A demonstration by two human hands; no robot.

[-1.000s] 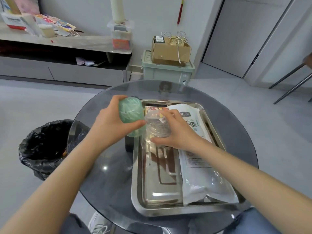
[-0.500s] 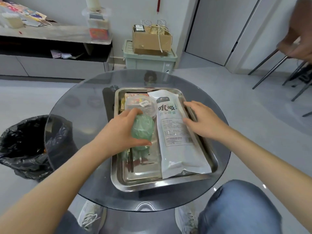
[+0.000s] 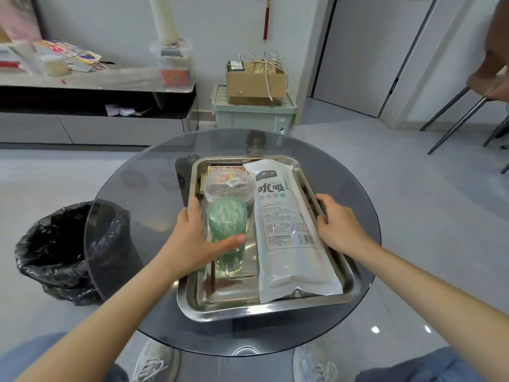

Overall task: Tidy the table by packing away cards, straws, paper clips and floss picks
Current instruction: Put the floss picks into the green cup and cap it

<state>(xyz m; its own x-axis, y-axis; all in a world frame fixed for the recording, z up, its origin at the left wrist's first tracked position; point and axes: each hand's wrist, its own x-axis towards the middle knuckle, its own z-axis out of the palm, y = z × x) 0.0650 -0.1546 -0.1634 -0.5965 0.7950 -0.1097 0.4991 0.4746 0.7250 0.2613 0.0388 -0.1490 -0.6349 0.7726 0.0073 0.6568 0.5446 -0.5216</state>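
Note:
A steel tray (image 3: 264,312) sits in the middle of the round glass table (image 3: 137,216). Inside it, a white bag of straws (image 3: 289,235) lies along the right side. A clear round tub (image 3: 228,186) lies at the back left, with a green floss pick container (image 3: 227,219) in front of it. A card box (image 3: 220,169) peeks out behind the tub. My left hand (image 3: 190,238) holds the tray's left rim, its thumb lying across the green container. My right hand (image 3: 338,227) grips the right rim.
A bin lined with a black bag (image 3: 55,244) stands on the floor left of the table. Behind the table are a green storage box (image 3: 253,117) and a low cabinet. Another person's hand (image 3: 493,78) and chair legs (image 3: 454,117) are at the far right.
The green container now lies in the tray, and my left hand has shifted to the tray's left rim. My right hand has left the straw bag for the right rim.

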